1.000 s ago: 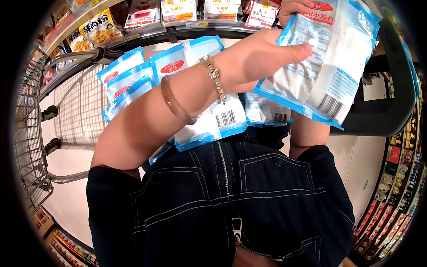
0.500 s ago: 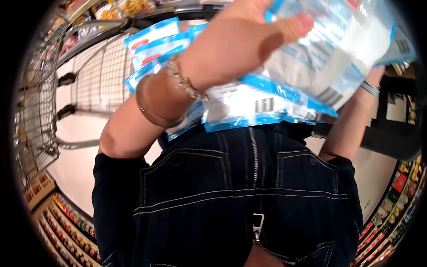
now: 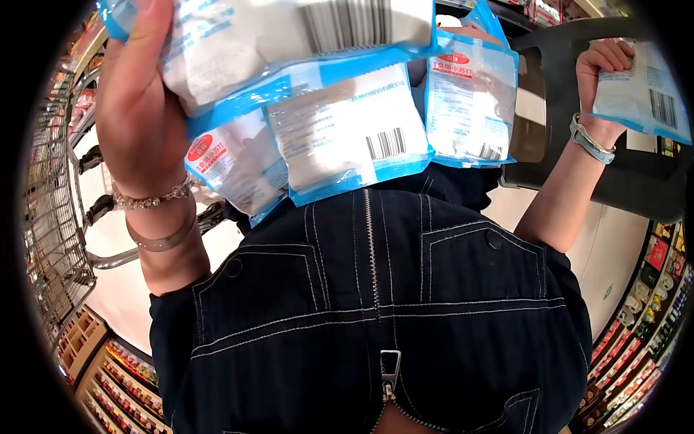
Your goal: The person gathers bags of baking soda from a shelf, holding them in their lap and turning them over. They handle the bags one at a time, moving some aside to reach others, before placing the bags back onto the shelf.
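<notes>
My left hand, with a chain bracelet on its wrist, is closed on a large blue-and-white plastic bag of baking soda, its barcode side towards me. Out at the right, my right hand grips the upper edge of another such bag. Below the left hand's bag, more baking soda bags rest against my lap: one tilted with a red oval label, one with its barcode up, and one further right. Their upper parts are partly hidden.
A metal shopping cart stands at the left. To the right is a dark plastic frame with openings. Store shelves with packaged goods run at lower left, and more shelves at lower right. Pale floor shows between.
My left hand has swung from the middle to the left, taking the large bag along. My right hand has risen, and the bag in it is now plainly visible. The lap bags show more.
</notes>
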Available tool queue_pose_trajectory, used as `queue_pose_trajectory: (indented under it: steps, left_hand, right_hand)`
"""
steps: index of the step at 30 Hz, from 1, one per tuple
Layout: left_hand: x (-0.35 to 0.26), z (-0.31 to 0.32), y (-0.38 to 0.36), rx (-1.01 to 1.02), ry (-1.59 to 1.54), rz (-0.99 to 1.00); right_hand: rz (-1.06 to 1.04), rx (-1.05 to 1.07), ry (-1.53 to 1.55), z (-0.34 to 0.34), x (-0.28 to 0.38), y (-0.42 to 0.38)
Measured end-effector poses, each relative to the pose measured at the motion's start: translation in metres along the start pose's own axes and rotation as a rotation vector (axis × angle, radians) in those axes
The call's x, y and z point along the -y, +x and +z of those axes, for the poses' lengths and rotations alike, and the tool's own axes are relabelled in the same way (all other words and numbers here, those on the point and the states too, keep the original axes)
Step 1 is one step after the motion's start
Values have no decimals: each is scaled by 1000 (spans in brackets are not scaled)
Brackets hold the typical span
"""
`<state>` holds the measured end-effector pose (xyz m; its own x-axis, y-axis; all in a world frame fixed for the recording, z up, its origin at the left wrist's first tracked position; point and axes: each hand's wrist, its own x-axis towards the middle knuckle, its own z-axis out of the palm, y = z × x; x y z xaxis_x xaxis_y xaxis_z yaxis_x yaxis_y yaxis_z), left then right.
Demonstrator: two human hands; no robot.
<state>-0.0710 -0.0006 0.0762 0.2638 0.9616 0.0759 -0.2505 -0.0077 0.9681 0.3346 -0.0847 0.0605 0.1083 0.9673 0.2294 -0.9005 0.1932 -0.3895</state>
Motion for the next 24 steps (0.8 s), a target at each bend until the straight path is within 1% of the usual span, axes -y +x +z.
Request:
queue_pose_trajectory:
  steps: [1,3,4,6,7,8,9,10,11,12,13,14,15,16,17,18,19,20,22,24]
  left_hand:
    - [2,3,0,31,18,-6]
    - [8,14,-2,17,61,64]
    - [10,16,-4,52,18,45]
    - [15,26,-4,54,-31,35]
    - [16,27,-3,53,-57,32]
    - [21,21,0,64,-1,44]
    - [22,24,2,160,95,64]
    - [20,40,0,177,69,37]
    - [19,55,-1,194,42,9]
    - [19,58,1,157,92,-103]
    - [20,75,1,125,124,-147]
    - [10,100,-1,219,177,-155]
    - [6,111,-2,312,192,-157]
    - [2,123,-2,405,206,-157]
    - [3,126,1,525,226,-117]
    - [13,124,4,650,268,-36]
    - [21,124,8,725,307,27]
    - [30,124,8,731,355,56]
    - [44,129,6,605,447,3]
    - [48,132,5,500,316,-41]
  right_hand:
    - [35,33,38,0,-1,-1]
    - [109,102,116,-4,-3,-1]
    - [141,140,139,-6,-5,-1]
    - [207,215,185,-10,-9,-1]
    - [221,199,137,-8,-13,-2]
    - [236,184,90,-5,-19,-5]
    - [250,172,42,0,-25,-8]
    - [402,127,93,10,-28,-7]
    - [321,-24,-25,13,-33,-13]
    - [258,67,-202,20,-54,-14]
    - [270,186,-207,3,-58,-18]
    - [279,306,-212,-14,-61,-21]
    - [268,283,-240,-19,-62,-27]
    - [266,202,-274,-23,-62,-36]
    - [271,90,-320,-26,-61,-49]
    - [279,-3,-360,-32,-57,-58]
    - [295,-93,-394,-38,-51,-68]
    - [314,-174,-431,-45,-46,-78]
    - [366,-313,-467,-54,-37,-94]
    - [413,-424,-494,-59,-32,-107]
